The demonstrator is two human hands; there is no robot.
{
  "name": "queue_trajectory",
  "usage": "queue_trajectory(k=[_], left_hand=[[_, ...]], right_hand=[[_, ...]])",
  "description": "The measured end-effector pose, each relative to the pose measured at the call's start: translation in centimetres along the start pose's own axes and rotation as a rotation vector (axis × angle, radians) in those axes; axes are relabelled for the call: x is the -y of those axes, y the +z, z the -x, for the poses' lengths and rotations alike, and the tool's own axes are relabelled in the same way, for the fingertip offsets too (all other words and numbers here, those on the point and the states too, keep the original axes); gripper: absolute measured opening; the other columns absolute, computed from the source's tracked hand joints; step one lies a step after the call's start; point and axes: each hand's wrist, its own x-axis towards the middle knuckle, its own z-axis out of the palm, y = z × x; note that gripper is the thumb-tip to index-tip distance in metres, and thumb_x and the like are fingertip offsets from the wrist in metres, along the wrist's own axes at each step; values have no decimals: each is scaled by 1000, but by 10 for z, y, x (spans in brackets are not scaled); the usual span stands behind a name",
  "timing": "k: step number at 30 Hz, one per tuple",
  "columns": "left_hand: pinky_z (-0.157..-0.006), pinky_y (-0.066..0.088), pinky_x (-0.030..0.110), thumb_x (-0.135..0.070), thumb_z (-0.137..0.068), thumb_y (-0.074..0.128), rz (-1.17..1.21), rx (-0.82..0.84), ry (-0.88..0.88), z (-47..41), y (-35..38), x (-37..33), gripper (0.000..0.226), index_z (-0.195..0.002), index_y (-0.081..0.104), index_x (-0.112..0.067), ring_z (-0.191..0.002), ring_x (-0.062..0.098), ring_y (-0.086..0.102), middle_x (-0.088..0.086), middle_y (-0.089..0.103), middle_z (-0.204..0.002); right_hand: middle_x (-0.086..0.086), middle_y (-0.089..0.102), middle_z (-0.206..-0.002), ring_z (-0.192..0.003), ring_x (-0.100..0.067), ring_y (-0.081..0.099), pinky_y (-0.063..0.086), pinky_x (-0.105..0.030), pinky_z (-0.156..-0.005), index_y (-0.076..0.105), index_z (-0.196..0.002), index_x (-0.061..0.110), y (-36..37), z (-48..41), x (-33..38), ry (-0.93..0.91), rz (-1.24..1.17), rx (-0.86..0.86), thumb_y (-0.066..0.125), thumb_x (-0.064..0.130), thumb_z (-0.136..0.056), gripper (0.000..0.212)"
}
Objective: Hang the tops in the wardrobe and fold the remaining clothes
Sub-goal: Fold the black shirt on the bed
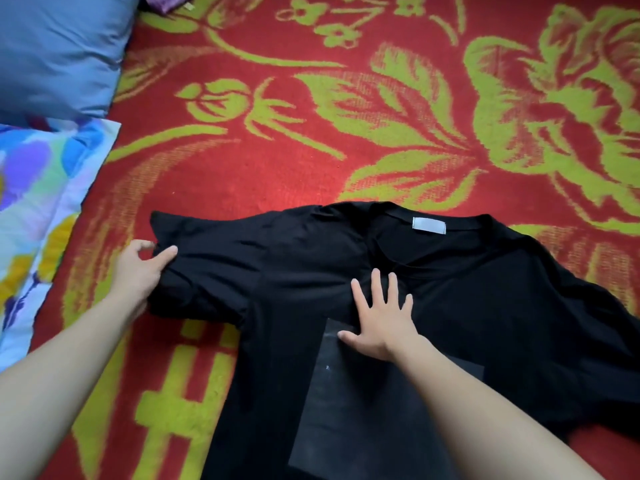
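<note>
A black T-shirt (467, 306) lies spread face up on a red and green flowered blanket (346, 116), its collar away from me with a white label (428, 225) inside the neck. A dark grey rectangular print (349, 410) covers its chest. My left hand (142, 268) pinches the edge of the shirt's left sleeve (214, 258), thumb on top of the cloth. My right hand (379, 320) lies flat with fingers spread on the chest, just below the collar and at the print's top edge.
A blue pillow (59, 53) sits at the far left corner. A multicoloured flowered sheet (38, 209) lies along the left edge. A bit of purple cloth (162, 1) shows at the top. Bare blanket stretches beyond the shirt.
</note>
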Motion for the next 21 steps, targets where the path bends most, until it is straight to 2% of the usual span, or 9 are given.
queue_trajectory(k=[2,4,7,9,12,15,16,18,21], left_hand=[[-64,43,30,-11,-85,67,186,-20,-91,-8,-11,0,17,-84,53,-21,-81,20,57,13,56,-101],[-63,47,25,-10,-88,62,399,57,-215,-8,-14,-4,26,-110,51,-20,-68,11,59,10,58,-97],[-97,37,40,-22,-91,59,405,243,-461,-1,-13,7,62,-143,27,-19,-101,22,58,6,53,-126],[-106,27,43,-28,-90,60,261,302,-549,5,-10,16,58,-140,35,-15,-121,26,48,2,50,-135],[-95,36,39,-27,-85,65,70,376,-592,19,-8,23,36,-118,54,-17,-110,25,53,3,56,-117],[-62,48,28,-12,-86,63,139,270,-469,23,-8,28,15,-101,59,-11,-62,15,63,4,70,-78],[-63,48,30,-7,-87,60,190,181,-386,22,-10,27,19,-105,59,-8,-61,15,64,7,72,-81],[-75,47,27,-3,-87,58,154,12,-178,24,-16,20,29,-116,59,-2,-81,15,62,13,66,-107],[-67,40,2,5,-88,53,86,-62,188,48,-14,-3,26,-110,62,-4,-74,-6,56,5,60,-104]], right_hand=[[-15,-32,-150,-137,-41,-28,2,-63,-109,-17,-147,24,-2,-1,0,10,6,19,39,69,-83,97],[-14,-33,-150,-137,-41,-28,2,-63,-109,-18,-147,24,-5,-2,0,20,11,37,39,71,-83,98],[-14,-33,-150,-137,-41,-27,3,-62,-110,-18,-147,25,-6,-2,3,22,16,73,39,72,-82,99],[-13,-33,-150,-137,-40,-27,2,-61,-110,-18,-147,26,-9,-1,3,24,4,90,39,73,-81,99],[-12,-33,-150,-138,-39,-28,1,-61,-110,-17,-147,26,-11,-1,3,32,-5,115,38,74,-81,98],[-12,-34,-150,-137,-39,-28,1,-60,-110,-17,-147,27,-11,-2,3,34,0,117,37,75,-81,98],[-12,-34,-150,-137,-39,-28,1,-60,-110,-17,-147,27,-11,-2,3,35,3,115,37,76,-80,99],[-12,-34,-150,-137,-39,-29,0,-61,-110,-17,-147,27,-10,-4,2,33,3,108,36,76,-80,99],[-13,-34,-150,-137,-39,-28,2,-61,-110,-18,-147,27,-6,-6,2,35,17,95,36,77,-79,100]])
